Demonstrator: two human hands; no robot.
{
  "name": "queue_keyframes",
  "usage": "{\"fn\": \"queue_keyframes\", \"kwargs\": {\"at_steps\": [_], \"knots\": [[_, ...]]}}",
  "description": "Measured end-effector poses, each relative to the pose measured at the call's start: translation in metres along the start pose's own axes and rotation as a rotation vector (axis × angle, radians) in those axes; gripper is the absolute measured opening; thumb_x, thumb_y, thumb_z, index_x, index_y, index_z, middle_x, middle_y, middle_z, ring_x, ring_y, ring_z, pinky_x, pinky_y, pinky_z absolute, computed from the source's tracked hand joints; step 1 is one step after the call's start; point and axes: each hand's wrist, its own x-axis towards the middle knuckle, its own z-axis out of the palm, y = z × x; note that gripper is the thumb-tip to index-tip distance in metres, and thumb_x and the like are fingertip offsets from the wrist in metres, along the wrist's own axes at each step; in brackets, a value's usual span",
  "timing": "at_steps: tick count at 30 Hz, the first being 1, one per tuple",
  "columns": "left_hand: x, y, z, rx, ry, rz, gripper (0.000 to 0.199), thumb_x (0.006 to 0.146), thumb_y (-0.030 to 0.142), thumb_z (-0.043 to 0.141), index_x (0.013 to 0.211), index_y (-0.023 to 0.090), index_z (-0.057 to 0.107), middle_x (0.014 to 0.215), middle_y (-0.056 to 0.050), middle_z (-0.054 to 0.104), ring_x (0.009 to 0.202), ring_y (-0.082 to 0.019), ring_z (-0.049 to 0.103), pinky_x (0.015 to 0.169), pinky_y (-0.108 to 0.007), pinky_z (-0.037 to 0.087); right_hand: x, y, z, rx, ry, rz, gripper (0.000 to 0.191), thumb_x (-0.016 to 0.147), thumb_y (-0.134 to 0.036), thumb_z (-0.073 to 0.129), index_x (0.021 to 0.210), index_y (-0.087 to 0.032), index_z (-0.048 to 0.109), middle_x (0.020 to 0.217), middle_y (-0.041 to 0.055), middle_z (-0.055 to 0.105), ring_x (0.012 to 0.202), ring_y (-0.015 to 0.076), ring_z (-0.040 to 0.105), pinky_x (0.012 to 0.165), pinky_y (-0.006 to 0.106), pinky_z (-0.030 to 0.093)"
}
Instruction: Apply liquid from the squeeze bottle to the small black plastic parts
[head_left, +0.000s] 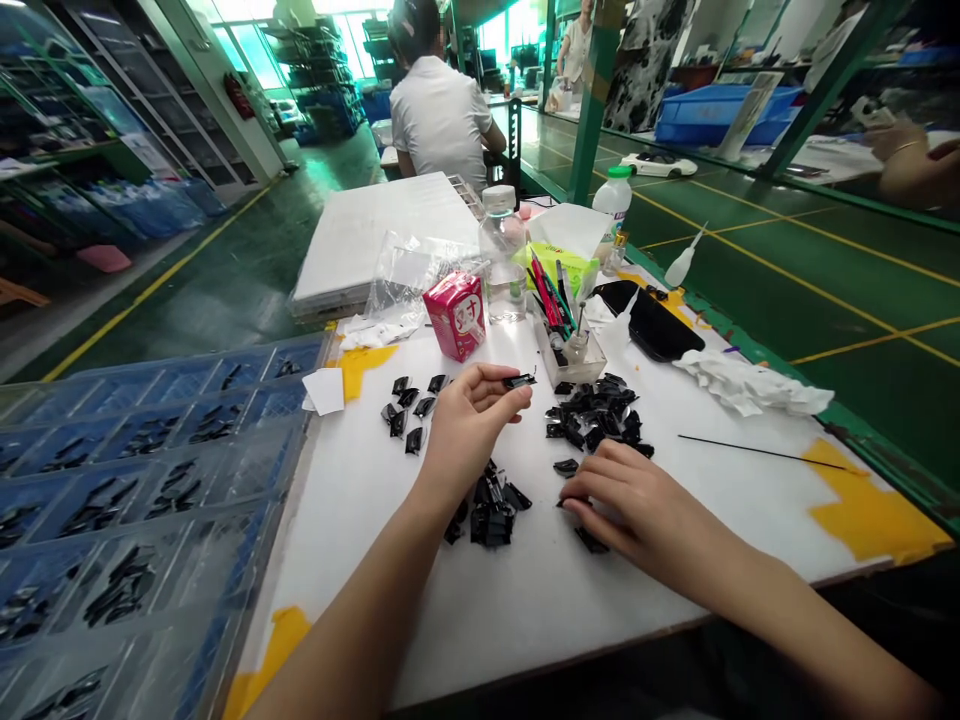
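Observation:
Between thumb and fingertips, my left hand (484,405) pinches a small black plastic part (519,380) above the white tabletop (645,620). My right hand (622,495) is low over the table, its fingers closed at a small dark piece that they mostly hide. Behind the right hand lies a heap of black parts (596,410). A second black pile (493,510) sits beneath my left wrist, partly covered by it. Several more parts (407,397) are spread out left of my left hand. One loose part (591,541) rests just below my right fingers.
Divided blue trays (161,395) holding black pieces flank the table's left side. Toward the back stand a pink box (456,315), a clear bottle (502,255) and a pen holder (574,365). A thin black rod (757,450) and crumpled tissue (750,380) lie right. A person (439,115) sits ahead.

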Motion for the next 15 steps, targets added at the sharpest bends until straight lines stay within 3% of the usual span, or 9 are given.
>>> {"fn": "queue_keyframes", "kwargs": {"at_steps": [5, 15], "knots": [[-0.001, 0.001, 0.000, -0.002, 0.009, -0.011, 0.021, 0.078, 0.025, 0.080, 0.091, 0.017, 0.067, 0.073, 0.001, 0.070, 0.078, -0.017, 0.071, 0.069, -0.026, 0.055, 0.010, 0.013, 0.008, -0.091, 0.020, 0.017, 0.008, 0.100, -0.019, 0.058, 0.102, -0.015, 0.065, 0.093, 0.0093, 0.066, 0.084, 0.0245, 0.057, 0.072, 0.039, 0.050], [0.001, 0.001, -0.003, 0.002, 0.018, -0.016, 0.022, 0.075, 0.026, 0.081, 0.090, 0.018, 0.067, 0.073, 0.001, 0.070, 0.076, -0.018, 0.071, 0.068, -0.028, 0.058, 0.014, 0.015, 0.013, -0.183, 0.041, 0.031, 0.002, 0.095, -0.015, 0.065, 0.096, -0.016, 0.065, 0.087, 0.0022, 0.064, 0.084, 0.0194, 0.063, 0.075, 0.035, 0.054]]}}
